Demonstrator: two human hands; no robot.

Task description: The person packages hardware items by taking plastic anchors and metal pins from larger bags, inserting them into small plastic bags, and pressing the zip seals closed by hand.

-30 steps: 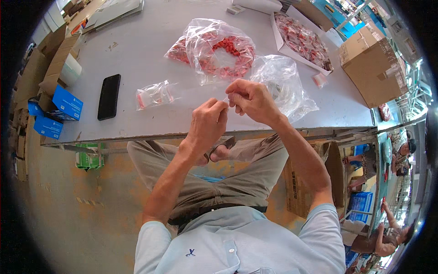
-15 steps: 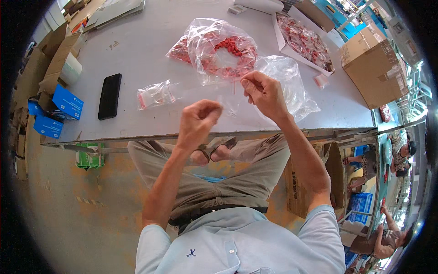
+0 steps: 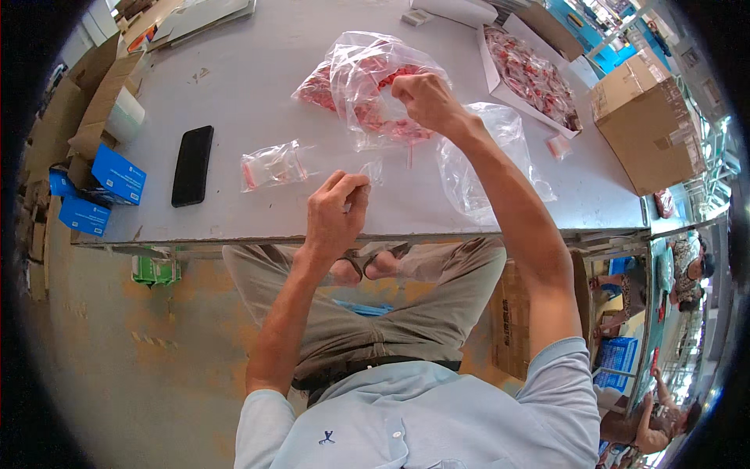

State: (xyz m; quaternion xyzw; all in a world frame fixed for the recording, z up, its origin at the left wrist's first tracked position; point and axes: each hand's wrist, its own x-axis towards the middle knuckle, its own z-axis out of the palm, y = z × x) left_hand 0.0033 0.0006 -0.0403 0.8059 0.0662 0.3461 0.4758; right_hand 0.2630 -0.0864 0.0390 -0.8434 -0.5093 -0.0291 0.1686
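Left hand [image 3: 334, 211] pinches a small clear bag [image 3: 369, 170]; right hand [image 3: 422, 98], grip closed, reaches into the big bag [image 3: 375, 78].

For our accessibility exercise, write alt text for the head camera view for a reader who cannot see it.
A seated person's right hand reaches into a clear bag of red pieces on a grey table, while the left hand pinches a small clear bag. A black phone lies to the left.

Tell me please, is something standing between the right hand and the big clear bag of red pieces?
Nothing visible. The right hand is already at the big clear bag, against its plastic. The left hand is apart, near the table edge.
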